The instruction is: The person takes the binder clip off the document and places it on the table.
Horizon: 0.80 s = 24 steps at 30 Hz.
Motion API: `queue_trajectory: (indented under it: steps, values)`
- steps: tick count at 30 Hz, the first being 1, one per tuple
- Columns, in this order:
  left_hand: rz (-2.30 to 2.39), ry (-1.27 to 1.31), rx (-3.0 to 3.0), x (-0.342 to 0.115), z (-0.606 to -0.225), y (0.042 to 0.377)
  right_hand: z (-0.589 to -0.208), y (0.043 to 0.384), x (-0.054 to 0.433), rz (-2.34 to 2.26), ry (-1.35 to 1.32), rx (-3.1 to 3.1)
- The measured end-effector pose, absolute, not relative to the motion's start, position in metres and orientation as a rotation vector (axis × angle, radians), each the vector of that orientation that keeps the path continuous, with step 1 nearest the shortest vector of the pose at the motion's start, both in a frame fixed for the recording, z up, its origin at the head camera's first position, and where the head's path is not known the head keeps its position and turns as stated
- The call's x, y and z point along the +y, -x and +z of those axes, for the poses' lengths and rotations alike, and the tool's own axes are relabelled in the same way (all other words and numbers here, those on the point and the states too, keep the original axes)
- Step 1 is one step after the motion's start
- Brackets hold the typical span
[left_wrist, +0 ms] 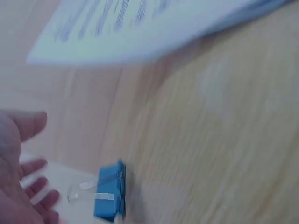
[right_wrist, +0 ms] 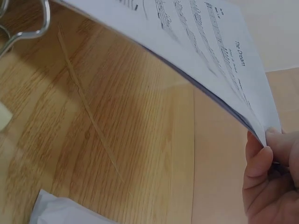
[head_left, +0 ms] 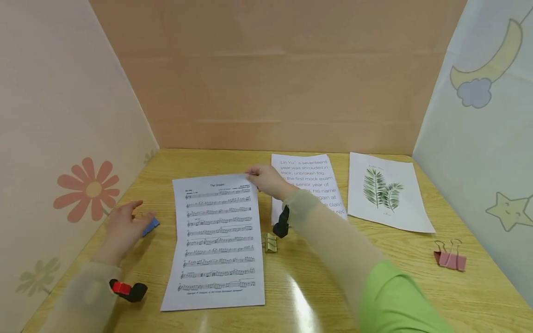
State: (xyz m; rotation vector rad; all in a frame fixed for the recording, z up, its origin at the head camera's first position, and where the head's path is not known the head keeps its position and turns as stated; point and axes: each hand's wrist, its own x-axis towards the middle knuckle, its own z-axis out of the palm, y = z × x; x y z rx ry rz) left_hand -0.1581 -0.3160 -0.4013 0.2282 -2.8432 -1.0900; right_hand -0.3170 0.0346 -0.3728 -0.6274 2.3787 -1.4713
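Observation:
My right hand [head_left: 268,180] pinches the top right corner of the sheet music [head_left: 218,240], thumb on the printed side, lifting that end off the table. In the right wrist view the sheet music [right_wrist: 201,51] slopes down from the fingertips, with more than one layer along its edge. At the left my left hand [head_left: 125,226] hovers beside a blue binder clip [head_left: 151,226]. In the left wrist view the fingers of that hand [left_wrist: 23,172] are spread and relaxed, with a gap to the blue clip [left_wrist: 110,191], whose wire handles point toward them.
A gold binder clip [head_left: 270,243] lies at the sheet music's right edge. Behind the right forearm is a stack of large-print text pages [head_left: 306,169]. Farther right lie a leaf print [head_left: 385,194] and a pink binder clip [head_left: 450,260]. Papered walls [head_left: 283,92] enclose the wooden table.

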Motion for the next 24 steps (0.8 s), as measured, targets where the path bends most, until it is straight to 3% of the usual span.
queue_trajectory:
  steps: [6, 11, 16, 24]
  values:
    - [-0.786, 0.599, -2.758, -0.252, -0.401, 0.131, -0.377, 0.318, 0.031, -1.466, 0.619, 2.389]
    - [-0.558, 1.021, -2.918, -0.212, -0.404, 0.099, -0.379, 0.319, 0.029, -1.441, 0.603, 2.407]
    - [-0.398, 1.159, -2.928, -0.201, -0.412, 0.085, -0.38, 0.319, 0.026, -1.429, 0.57, 2.411]
    - [-0.296, 1.119, -3.011, -0.198, -0.414, 0.08, -0.385, 0.323, 0.017, -1.445, 0.558, 2.415]
